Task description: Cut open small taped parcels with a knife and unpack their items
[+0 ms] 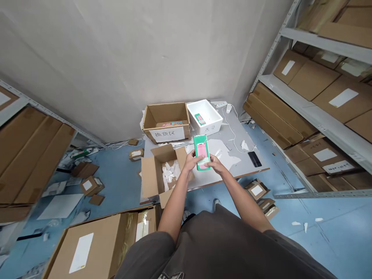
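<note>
Between my two hands is a small green retail box point(201, 149) with a pink picture on its front, held upright above the table. My left hand point(192, 160) grips its left edge, thumb across the front. On the lower right edge my right hand point(215, 164) closes, its thumb also on the front. A similar green and pink box point(200, 119) lies inside the white bin point(209, 127) behind. Left of that bin stands a brown carton point(148, 133) with a handwritten label and a few colourful packs in it. An open carton point(149, 175) with white packing scraps sits left of my hands.
A phone point(255, 159) and a white cable point(234, 135) lie on the grey table point(247, 145). Shelves point(308, 106) of cartons rise at the right, with more cartons point(31, 151) at the left. A large carton point(95, 248) stands near me; small boxes point(92, 185) litter the blue floor.
</note>
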`<state>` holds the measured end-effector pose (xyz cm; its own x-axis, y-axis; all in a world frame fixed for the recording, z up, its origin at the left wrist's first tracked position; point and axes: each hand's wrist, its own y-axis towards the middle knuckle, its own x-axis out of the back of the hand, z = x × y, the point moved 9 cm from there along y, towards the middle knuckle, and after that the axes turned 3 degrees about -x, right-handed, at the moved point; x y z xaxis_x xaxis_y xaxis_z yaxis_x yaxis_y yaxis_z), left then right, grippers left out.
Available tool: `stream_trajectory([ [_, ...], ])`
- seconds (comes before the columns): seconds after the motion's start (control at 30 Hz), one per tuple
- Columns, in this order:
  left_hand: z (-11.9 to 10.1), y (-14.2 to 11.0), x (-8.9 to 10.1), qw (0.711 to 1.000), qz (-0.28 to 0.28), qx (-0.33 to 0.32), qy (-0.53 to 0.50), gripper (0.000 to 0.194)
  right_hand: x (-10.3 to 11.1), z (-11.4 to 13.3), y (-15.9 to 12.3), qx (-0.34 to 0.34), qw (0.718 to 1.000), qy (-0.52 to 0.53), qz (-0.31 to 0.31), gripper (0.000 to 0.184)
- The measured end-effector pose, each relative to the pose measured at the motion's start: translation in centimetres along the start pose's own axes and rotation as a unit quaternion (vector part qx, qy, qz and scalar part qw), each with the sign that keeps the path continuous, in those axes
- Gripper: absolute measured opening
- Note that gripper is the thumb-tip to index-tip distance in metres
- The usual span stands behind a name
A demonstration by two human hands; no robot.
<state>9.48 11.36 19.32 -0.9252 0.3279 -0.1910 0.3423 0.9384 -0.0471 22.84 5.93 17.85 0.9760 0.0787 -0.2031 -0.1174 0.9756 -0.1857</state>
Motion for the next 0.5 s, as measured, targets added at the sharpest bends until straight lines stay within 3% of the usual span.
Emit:
stream_trajectory([
  [0.13,0.1,1.1,-2.1,0.999,-0.020,-0.004,0.048,0.085,3.3,0.2,0.4,-0.013,1.000,-0.008,-0.014,0.059],
  [0.3,-1.4,0.6,-3.1,0.957,-0.146,-0.013,0.250,0.096,7.0,0.3,1.1,-0.009,0.990,-0.085,-0.111,0.056],
  [0.4,-1.8,0.9,-4.7,0.936,-0.172,-0.014,0.307,0.092,7.9,1.2,0.8,0.011,0.961,-0.203,-0.187,0.052],
  [0.5,-1.3,1.8,-4.7,0.941,-0.177,0.002,0.289,0.089,7.6,2.2,0.2,0.034,0.928,-0.283,-0.238,0.054],
])
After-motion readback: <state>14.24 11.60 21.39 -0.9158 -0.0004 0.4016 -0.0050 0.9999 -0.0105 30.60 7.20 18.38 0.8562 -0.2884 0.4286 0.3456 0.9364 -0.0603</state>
